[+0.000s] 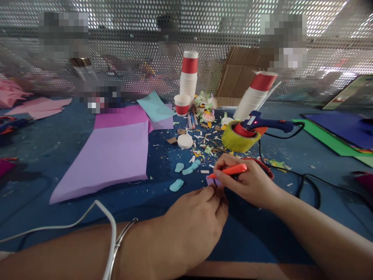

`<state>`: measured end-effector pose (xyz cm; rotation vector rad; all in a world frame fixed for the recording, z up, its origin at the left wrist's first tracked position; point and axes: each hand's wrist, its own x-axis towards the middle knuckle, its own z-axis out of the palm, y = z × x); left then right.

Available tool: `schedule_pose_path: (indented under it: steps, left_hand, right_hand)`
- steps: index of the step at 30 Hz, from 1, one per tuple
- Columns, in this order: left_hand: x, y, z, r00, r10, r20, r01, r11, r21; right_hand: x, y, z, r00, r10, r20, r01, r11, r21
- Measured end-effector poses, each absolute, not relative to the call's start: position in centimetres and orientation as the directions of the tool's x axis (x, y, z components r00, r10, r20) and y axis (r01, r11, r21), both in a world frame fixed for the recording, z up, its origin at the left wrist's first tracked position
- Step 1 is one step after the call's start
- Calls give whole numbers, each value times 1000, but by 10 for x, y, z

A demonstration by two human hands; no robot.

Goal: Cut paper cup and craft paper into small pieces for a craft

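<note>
Between the fingers of my right hand [252, 181] is an orange-red marker [233, 170], its tip over a small piece of purple paper [210, 180]. My left hand [194, 225] is closed at that same purple piece, its fingertips pressing it near the table; most of the piece is hidden by my fingers. To the left lie small cut pieces of light-blue paper [176, 185]. Partly behind my right hand, red handles [264, 167] show, possibly of scissors. A white paper disc [185, 141] lies farther back among paper scraps.
A blue glue gun [272, 123] with a lit red light rests on a yellow tape roll [241, 140], its black cord trailing right. Stacked paper cups [188, 83] stand at the back. Large purple sheets [107, 155] lie left; green and blue sheets [323, 136] right. A white cable [72, 224] crosses my left arm.
</note>
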<state>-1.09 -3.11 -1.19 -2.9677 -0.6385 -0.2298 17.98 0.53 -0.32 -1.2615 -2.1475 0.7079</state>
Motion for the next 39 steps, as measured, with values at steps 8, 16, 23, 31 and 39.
schedule_pose_path:
  steps: [8, 16, 23, 31, 39]
  left_hand:
    - [-11, -31, -10, 901, 406, 151, 418, -906, -59]
    - [-11, -32, -12, 898, 403, 175, 420, -905, -69]
    - [-11, -32, -14, 901, 395, 181, 416, -904, -96]
    - [-12, -32, -14, 898, 385, 212, 408, -910, -74]
    - [-13, -32, -14, 903, 376, 207, 399, -914, -77]
  right_hand:
    - [180, 6, -4, -390, 897, 207, 639, 426, -640]
    - [181, 5, -3, -395, 893, 214, 637, 434, -637]
    - [183, 4, 1, -369, 900, 233, 619, 425, -661]
    - [187, 5, 5, -304, 914, 269, 685, 406, -605]
    - [187, 5, 3, -321, 908, 268, 697, 418, -583]
